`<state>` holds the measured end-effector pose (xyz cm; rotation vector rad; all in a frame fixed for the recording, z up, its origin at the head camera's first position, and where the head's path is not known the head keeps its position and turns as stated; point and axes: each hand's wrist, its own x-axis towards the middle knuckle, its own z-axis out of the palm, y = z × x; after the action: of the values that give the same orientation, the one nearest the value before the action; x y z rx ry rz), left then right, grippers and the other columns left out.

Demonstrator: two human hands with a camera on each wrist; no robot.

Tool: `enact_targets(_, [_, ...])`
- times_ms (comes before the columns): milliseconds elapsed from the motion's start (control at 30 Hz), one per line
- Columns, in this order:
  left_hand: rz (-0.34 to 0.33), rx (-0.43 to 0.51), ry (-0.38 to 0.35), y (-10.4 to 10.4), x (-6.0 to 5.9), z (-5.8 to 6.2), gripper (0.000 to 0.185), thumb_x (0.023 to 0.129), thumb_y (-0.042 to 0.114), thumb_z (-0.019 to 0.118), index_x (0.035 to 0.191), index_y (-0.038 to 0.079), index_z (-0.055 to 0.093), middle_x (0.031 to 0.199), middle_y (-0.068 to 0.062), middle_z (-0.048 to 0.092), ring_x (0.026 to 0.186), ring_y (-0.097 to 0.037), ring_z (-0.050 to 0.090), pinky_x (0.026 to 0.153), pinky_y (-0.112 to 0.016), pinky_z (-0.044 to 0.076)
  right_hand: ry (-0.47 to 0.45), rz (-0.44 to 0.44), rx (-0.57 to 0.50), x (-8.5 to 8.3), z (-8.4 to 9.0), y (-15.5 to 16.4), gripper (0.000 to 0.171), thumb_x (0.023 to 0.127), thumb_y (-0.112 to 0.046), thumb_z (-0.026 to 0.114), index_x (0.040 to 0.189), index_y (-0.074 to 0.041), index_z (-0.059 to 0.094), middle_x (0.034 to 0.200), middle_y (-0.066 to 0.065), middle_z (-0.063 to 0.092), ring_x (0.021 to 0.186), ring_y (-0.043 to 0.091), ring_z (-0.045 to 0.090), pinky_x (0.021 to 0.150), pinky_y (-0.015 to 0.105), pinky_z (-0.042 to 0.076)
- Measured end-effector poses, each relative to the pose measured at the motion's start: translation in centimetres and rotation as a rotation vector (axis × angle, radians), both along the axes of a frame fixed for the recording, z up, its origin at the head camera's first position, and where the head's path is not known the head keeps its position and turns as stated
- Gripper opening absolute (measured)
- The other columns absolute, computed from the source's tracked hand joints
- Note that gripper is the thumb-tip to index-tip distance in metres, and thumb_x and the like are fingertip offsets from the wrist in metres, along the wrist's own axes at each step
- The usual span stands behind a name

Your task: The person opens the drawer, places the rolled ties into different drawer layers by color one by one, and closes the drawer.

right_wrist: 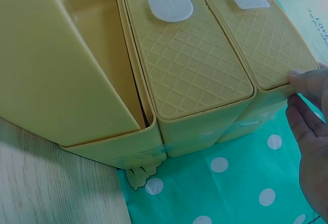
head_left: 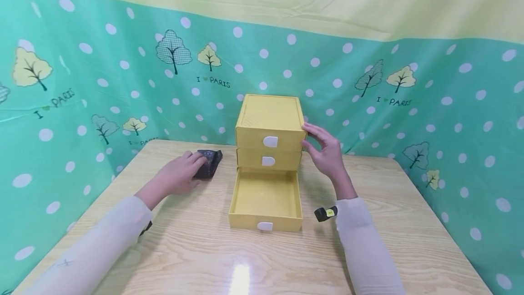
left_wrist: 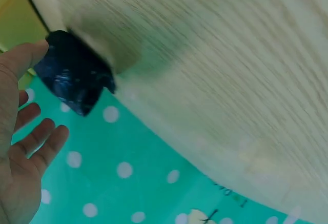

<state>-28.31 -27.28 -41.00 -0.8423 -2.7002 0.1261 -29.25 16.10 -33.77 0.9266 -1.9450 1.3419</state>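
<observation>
Nearest on the table (head_left: 368,249), the bottom drawer (head_left: 266,201) stands pulled out of the yellow chest (head_left: 269,117), showing nothing inside. Left of the chest, the left hand (head_left: 180,174) lies on the wood with relaxed, open fingers, its tips touching a dark pouch (head_left: 209,162). Right of the chest, the right hand (head_left: 325,149) rests straight fingertips (right_wrist: 307,80) on the top drawer's corner, gripping nothing.

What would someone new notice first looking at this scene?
Most likely the yellow drawer unit standing mid-table, its bottom drawer pulled fully open and showing nothing inside. The right hand touches the unit's upper right corner with its fingers, while the left hand rests on a small dark bundle lying on the wooden table to the unit's left.
</observation>
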Motion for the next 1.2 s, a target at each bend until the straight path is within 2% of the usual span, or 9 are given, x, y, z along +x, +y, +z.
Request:
enact_targets(333, [-0.025, 0.027, -0.055, -0.2, -2.8, -1.4, 0.077, 0.078, 0.034, 0.089, 0.137, -0.003, 0.056, 0.13, -0.02, 0.059, 0.118, -0.038, 0.055, 0.102, -0.054, 0.055, 0.005, -0.01, 0.005, 0.1, -0.2, 0.0, 0.039, 0.086, 0.018, 0.07, 0.125, 0.014, 0.064, 0.134, 0.029, 0.061, 0.125, 0.041, 0.059, 0.109, 0.045, 0.051])
enact_targets(533, [-0.035, 0.07, -0.083, 0.2, -4.1, -2.1, 0.068, 0.079, 0.025, 0.088, 0.134, -0.002, 0.057, 0.125, -0.021, 0.06, 0.116, -0.037, 0.057, 0.102, -0.053, 0.055, -0.002, -0.009, -0.002, 0.1, -0.1, 0.0, 0.039, 0.087, 0.018, 0.069, 0.125, 0.014, 0.064, 0.135, 0.03, 0.06, 0.126, 0.041, 0.058, 0.109, 0.05, 0.05])
enact_targets(733, [-0.072, 0.052, -0.051, 0.8, -5.1, -2.4, 0.055, 0.081, 0.011, 0.084, 0.128, -0.003, 0.059, 0.118, -0.021, 0.06, 0.112, -0.038, 0.059, 0.098, -0.052, 0.058, -0.004, 0.005, -0.012, 0.0, -0.2, 0.1, 0.039, 0.087, 0.019, 0.069, 0.126, 0.014, 0.063, 0.135, 0.032, 0.059, 0.127, 0.038, 0.058, 0.11, 0.049, 0.049])
enact_targets(867, [-0.101, 0.046, -0.016, 1.1, -5.5, -2.5, 0.045, 0.081, 0.006, 0.082, 0.12, -0.003, 0.061, 0.112, -0.021, 0.062, 0.105, -0.038, 0.061, 0.093, -0.052, 0.06, 0.003, 0.008, -0.016, -0.1, -0.2, 0.2, 0.039, 0.086, 0.019, 0.069, 0.125, 0.015, 0.063, 0.134, 0.032, 0.06, 0.126, 0.039, 0.058, 0.11, 0.048, 0.049])
enact_targets(1000, [-0.101, 0.042, -0.002, 1.4, -5.5, -2.5, 0.038, 0.082, 0.005, 0.081, 0.115, -0.003, 0.064, 0.108, -0.022, 0.065, 0.102, -0.039, 0.063, 0.09, -0.053, 0.061, 0.008, 0.006, -0.014, 0.0, -0.2, 0.1, 0.039, 0.086, 0.019, 0.069, 0.125, 0.015, 0.063, 0.133, 0.032, 0.06, 0.126, 0.041, 0.058, 0.109, 0.053, 0.049])
enact_targets(1200, [-0.093, 0.039, -0.005, 2.0, -5.2, -2.2, 0.041, 0.077, 0.003, 0.084, 0.113, -0.001, 0.066, 0.109, -0.023, 0.067, 0.101, -0.04, 0.065, 0.089, -0.052, 0.062, 0.008, 0.008, -0.007, 0.0, 0.0, 0.1, 0.039, 0.087, 0.019, 0.068, 0.125, 0.015, 0.063, 0.134, 0.032, 0.059, 0.126, 0.042, 0.058, 0.108, 0.059, 0.049])
